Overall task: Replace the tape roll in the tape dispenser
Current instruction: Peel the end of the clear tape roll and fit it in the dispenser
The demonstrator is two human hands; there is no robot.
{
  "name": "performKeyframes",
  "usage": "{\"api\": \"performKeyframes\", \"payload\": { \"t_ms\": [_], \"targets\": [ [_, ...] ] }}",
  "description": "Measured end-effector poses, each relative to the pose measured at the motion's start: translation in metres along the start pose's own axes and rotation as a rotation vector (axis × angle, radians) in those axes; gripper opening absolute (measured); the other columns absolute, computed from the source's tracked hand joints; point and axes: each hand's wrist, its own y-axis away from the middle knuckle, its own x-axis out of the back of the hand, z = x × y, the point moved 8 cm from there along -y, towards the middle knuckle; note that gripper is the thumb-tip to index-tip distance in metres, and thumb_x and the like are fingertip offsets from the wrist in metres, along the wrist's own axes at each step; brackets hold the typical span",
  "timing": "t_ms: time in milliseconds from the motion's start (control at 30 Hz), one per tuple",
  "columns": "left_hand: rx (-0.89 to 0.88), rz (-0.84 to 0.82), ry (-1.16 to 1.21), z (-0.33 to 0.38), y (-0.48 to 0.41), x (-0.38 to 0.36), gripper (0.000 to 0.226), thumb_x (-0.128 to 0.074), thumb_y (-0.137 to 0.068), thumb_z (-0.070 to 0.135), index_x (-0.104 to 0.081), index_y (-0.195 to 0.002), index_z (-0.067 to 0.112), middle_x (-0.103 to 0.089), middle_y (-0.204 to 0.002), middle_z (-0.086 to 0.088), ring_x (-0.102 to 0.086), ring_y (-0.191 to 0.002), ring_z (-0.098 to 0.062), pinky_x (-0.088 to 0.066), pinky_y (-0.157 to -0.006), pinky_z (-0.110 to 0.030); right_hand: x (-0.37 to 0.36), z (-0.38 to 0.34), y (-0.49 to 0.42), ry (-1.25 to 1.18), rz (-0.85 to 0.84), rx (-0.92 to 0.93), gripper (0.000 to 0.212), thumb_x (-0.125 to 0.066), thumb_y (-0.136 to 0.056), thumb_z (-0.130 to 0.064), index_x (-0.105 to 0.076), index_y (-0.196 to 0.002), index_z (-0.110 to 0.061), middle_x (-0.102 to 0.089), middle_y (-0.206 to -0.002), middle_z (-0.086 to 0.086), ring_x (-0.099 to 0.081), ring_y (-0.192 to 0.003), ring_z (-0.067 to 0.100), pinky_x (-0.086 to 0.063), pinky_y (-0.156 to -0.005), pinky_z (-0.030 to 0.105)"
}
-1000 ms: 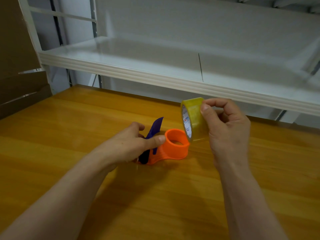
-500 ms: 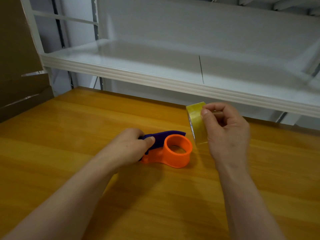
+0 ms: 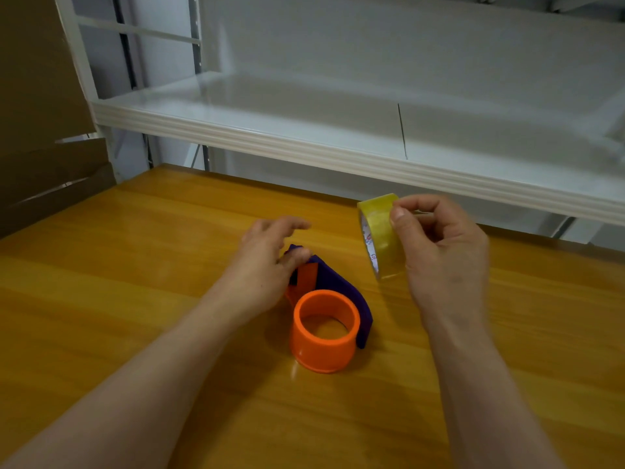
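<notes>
left hand [image 3: 263,265], fingers loose, rests its thumb on the far purple end of one tape dispenser [image 3: 324,330]; its hollow orange ring sits nearer me. farther off, right hand [image 3: 443,262] pinches one yellowish clear tape roll [image 3: 382,238], on edge, at its left.

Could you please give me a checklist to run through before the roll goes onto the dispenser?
1. Right hand pinches the tape roll: ok.
2. Hub of the dispenser free of an old roll: ok.
3. Dispenser lies on the table, hub opening up: ok.
4. Left hand steadies it: cannot tell; only its thumb plainly touches.
5. Roll lined up over the hub: not ok; it is held on edge, off to the right.
</notes>
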Motion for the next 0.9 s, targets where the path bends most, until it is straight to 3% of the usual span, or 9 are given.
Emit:
{"api": "performKeyframes", "payload": {
  "t_ms": [100, 167, 233, 333, 467, 600, 700, 800, 900],
  "targets": [
    [0.112, 0.135, -0.036, -0.002, 0.004, 0.018, 0.03, -0.056, -0.095, 0.047, -0.05, -0.118, 0.029, -0.06, -0.104, 0.003, -0.061, -0.086, -0.014, -0.054, -0.07, -0.034, -0.002, -0.001, 0.001, -0.023, -0.01, -0.003, 0.006, -0.066, -0.095, -0.029, -0.069, -0.094, -0.034, -0.064, -0.08, -0.013, -0.058, -0.075, 0.002, -0.047, -0.061, 0.02],
    [0.133, 0.08, 0.032, -0.001, 0.004, 0.014, 0.021, -0.052, -0.099, 0.042, -0.054, -0.108, 0.023, -0.068, -0.088, -0.001, -0.065, -0.074, -0.016, -0.056, -0.065, -0.04, -0.002, -0.002, 0.001, -0.029, -0.012, 0.002, 0.007, -0.066, -0.096, -0.028, -0.069, -0.094, -0.034, -0.063, -0.079, -0.014, -0.058, -0.074, 0.002, -0.046, -0.06, 0.018],
    [0.126, 0.016, 0.129, 0.001, 0.005, 0.005, 0.011, -0.051, -0.101, 0.032, -0.056, -0.103, 0.023, -0.072, -0.087, -0.001, -0.07, -0.076, -0.017, -0.059, -0.073, -0.043, -0.003, -0.004, 0.001, -0.037, -0.019, 0.009, 0.007, -0.066, -0.096, -0.028, -0.069, -0.094, -0.034, -0.063, -0.08, -0.014, -0.058, -0.075, 0.002, -0.046, -0.059, 0.015],
    [0.093, -0.02, 0.223, 0.004, 0.005, 0.002, 0.006, -0.056, -0.1, 0.023, -0.055, -0.105, 0.025, -0.071, -0.102, 0.0, -0.07, -0.094, -0.014, -0.058, -0.084, -0.041, -0.002, -0.004, 0.0, -0.08, -0.013, 0.011, 0.009, -0.065, -0.096, -0.027, -0.069, -0.094, -0.035, -0.063, -0.081, -0.014, -0.059, -0.076, 0.0, -0.048, -0.061, 0.014],
    [-0.042, -0.068, 0.556, 0.023, 0.01, 0.007, 0.044, -0.068, -0.09, 0.023, -0.046, -0.126, 0.035, -0.066, -0.121, 0.001, -0.067, -0.109, -0.014, -0.055, -0.089, -0.035, -0.004, -0.011, 0.004, -0.091, -0.007, 0.054, 0.009, -0.066, -0.096, -0.025, -0.07, -0.095, -0.033, -0.065, -0.081, -0.013, -0.06, -0.076, 0.002, -0.049, -0.062, 0.016],
    [-0.193, -0.167, 0.746, 0.049, 0.019, -0.002, 0.059, -0.073, -0.078, 0.024, -0.047, -0.13, 0.036, -0.067, -0.122, 0.0, -0.069, -0.11, -0.015, -0.056, -0.08, -0.025, -0.013, -0.025, 0.011, -0.105, -0.04, 0.127, 0.008, -0.067, -0.097, -0.023, -0.071, -0.1, -0.029, -0.07, -0.087, -0.009, -0.068, -0.084, 0.011, -0.056, -0.068, 0.026],
    [-0.256, -0.129, 0.794, 0.055, 0.022, 0.0, 0.05, -0.072, -0.081, 0.013, -0.054, -0.126, 0.025, -0.07, -0.114, -0.007, -0.069, -0.105, -0.019, -0.055, -0.081, -0.027, -0.024, -0.036, 0.018, -0.103, -0.093, 0.173, 0.009, -0.067, -0.097, -0.021, -0.072, -0.102, -0.026, -0.071, -0.089, -0.011, -0.069, -0.088, 0.012, -0.057, -0.071, 0.025],
    [-0.291, -0.034, 0.807, 0.057, 0.022, 0.01, 0.036, -0.069, -0.085, 0.001, -0.06, -0.115, 0.017, -0.069, -0.107, -0.016, -0.07, -0.096, -0.018, -0.056, -0.076, -0.025, -0.033, -0.04, 0.023, -0.125, -0.125, 0.176, 0.01, -0.066, -0.097, -0.019, -0.072, -0.103, -0.024, -0.071, -0.089, -0.012, -0.07, -0.088, 0.012, -0.06, -0.071, 0.032],
    [-0.305, 0.018, 0.855, 0.056, 0.023, 0.016, 0.031, -0.065, -0.086, -0.01, -0.061, -0.109, 0.011, -0.068, -0.101, -0.012, -0.07, -0.087, -0.015, -0.056, -0.069, -0.023, -0.038, -0.043, 0.026, -0.139, -0.159, 0.171, 0.011, -0.065, -0.097, -0.019, -0.072, -0.104, -0.024, -0.069, -0.089, -0.013, -0.07, -0.089, 0.014, -0.062, -0.066, 0.041]
  ]
}}
